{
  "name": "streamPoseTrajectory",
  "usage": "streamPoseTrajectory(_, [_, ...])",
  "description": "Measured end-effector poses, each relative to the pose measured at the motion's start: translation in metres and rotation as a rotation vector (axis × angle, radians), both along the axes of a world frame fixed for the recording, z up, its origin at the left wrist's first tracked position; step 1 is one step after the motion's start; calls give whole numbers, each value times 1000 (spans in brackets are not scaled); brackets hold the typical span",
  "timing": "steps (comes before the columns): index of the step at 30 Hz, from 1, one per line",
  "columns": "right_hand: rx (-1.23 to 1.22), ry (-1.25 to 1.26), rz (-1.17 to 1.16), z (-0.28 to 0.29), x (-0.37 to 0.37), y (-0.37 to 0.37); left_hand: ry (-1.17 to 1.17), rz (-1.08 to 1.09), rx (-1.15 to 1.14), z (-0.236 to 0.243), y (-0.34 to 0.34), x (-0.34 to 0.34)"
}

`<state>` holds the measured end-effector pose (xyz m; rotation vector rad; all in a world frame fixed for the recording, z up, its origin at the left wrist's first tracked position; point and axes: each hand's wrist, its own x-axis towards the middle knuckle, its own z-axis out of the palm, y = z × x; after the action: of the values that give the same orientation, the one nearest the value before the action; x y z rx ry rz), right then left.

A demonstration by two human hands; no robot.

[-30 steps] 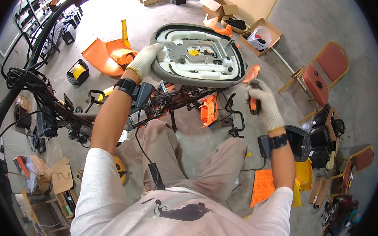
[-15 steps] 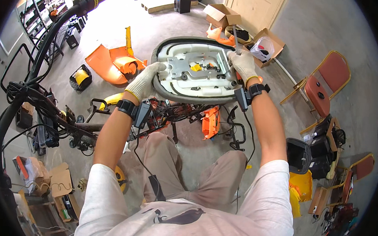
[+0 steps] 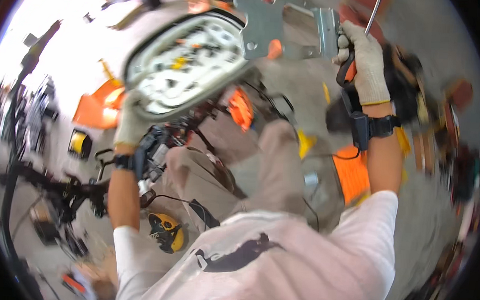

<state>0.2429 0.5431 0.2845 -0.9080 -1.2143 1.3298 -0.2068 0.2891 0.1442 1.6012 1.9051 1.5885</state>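
Note:
My gloved left hand (image 3: 130, 118) is closed on the near left rim of a scooter seat (image 3: 193, 59). The seat lies upside down, its pale, ribbed underside facing up, with small yellow and dark bits in it. My gloved right hand (image 3: 363, 61) is raised at the upper right, closed on a grey metal bracket (image 3: 266, 28) with holes and a bent end. The same hand also grips a screwdriver (image 3: 347, 73) with an orange and black handle, its shaft pointing up. The bracket is apart from the seat's underside and partly overlaps its right edge in view.
A dark frame with wires (image 3: 192, 119) is below the seat. Orange plastic panels (image 3: 97, 105) and a black and yellow box (image 3: 79, 143) lie to the left. Handlebar tubing (image 3: 15, 131) stands at far left. An orange panel (image 3: 353, 170) lies on the floor at right. Motion blurs the surroundings.
My right hand has lifted the bracket off the seat's underside and carried it right, with the screwdriver still in hand. The seat has tilted under my left hand. My view has turned right.

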Motion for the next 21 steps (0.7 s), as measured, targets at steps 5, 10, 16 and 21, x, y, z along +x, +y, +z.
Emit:
streamPoseTrajectory(5, [-104,-32,-440,-99,196,-87,-1198,-132,-157,4,-9,63])
streamPoseTrajectory(10, [-344,-138,-868,-204,314,-211,-1317,-298,-340,-26,22,157])
streamPoseTrajectory(16, [-773,-98,-1084,-348,382,-349,-1366,-383,-580,-69,64,324])
streamPoseTrajectory(21, [-940,-782,-1036,-458,391,-419,-1364,-498,-749,-103,69,416])
